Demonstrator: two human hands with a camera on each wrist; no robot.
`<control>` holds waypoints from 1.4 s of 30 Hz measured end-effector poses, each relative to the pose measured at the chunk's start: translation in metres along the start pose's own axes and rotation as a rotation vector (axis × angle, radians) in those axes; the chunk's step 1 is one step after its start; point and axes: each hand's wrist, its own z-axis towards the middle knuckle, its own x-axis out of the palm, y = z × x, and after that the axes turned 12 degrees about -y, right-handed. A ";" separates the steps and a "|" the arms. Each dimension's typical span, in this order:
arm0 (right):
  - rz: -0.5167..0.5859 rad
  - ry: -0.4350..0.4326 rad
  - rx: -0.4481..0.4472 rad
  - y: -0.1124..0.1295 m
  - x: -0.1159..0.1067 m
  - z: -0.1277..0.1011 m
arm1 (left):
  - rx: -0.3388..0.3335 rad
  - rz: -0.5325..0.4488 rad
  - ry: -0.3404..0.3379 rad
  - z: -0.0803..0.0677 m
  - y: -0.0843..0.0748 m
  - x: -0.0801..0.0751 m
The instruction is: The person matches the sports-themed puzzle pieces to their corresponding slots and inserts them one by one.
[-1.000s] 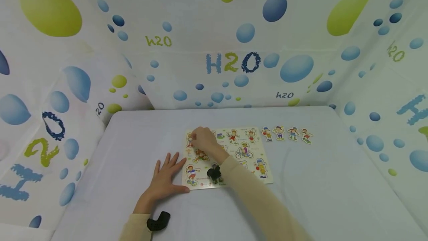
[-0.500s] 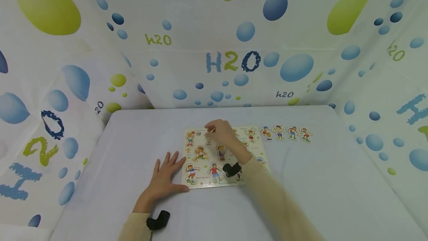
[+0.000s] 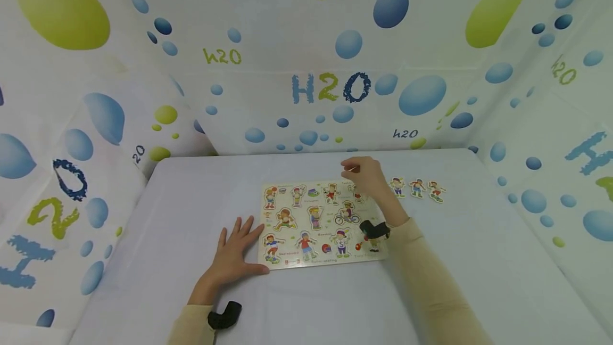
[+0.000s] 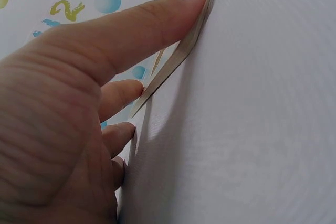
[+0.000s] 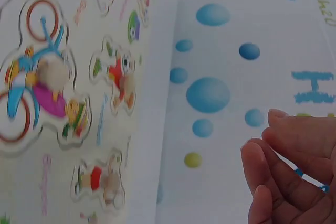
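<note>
A wooden knob puzzle board with pictures of children at sports lies mid-table. My left hand rests at its left side, fingers spread. In the left wrist view, the left thumb presses on the board's edge. My right hand hovers over the board's far right corner, thumb and fingertips near each other. The right wrist view shows nothing between its loosely curled fingers. Close to it on the board are a cyclist piece and a tennis piece.
Loose puzzle pieces lie in a row right of the board: one in a cap, a middle one and a skateboarder. The right hand hides the row's left end. A printed cloth hangs behind the white table.
My right hand has moved right, from the board's upper left to its far right corner, and lifted off the pieces. The left hand has stayed in place.
</note>
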 end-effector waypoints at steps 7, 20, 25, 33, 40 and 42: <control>-0.102 -0.103 0.073 -0.037 -0.045 0.002 | -0.001 -0.006 -0.002 0.001 -0.001 -0.001; -0.235 -0.269 0.158 -0.127 -0.105 -0.008 | 0.000 -0.006 -0.006 0.000 0.000 -0.001; -0.269 -0.274 0.248 -0.155 -0.112 -0.014 | -0.004 -0.011 -0.003 0.001 -0.001 0.000; -0.296 -0.249 0.345 -0.173 -0.113 -0.019 | -0.006 -0.020 -0.003 0.000 0.000 0.000; -0.318 -0.211 0.376 -0.183 -0.112 -0.021 | -0.010 -0.014 -0.004 0.000 0.000 0.000; -0.318 -0.206 0.389 -0.184 -0.111 -0.021 | -0.013 -0.014 -0.003 0.000 -0.001 0.000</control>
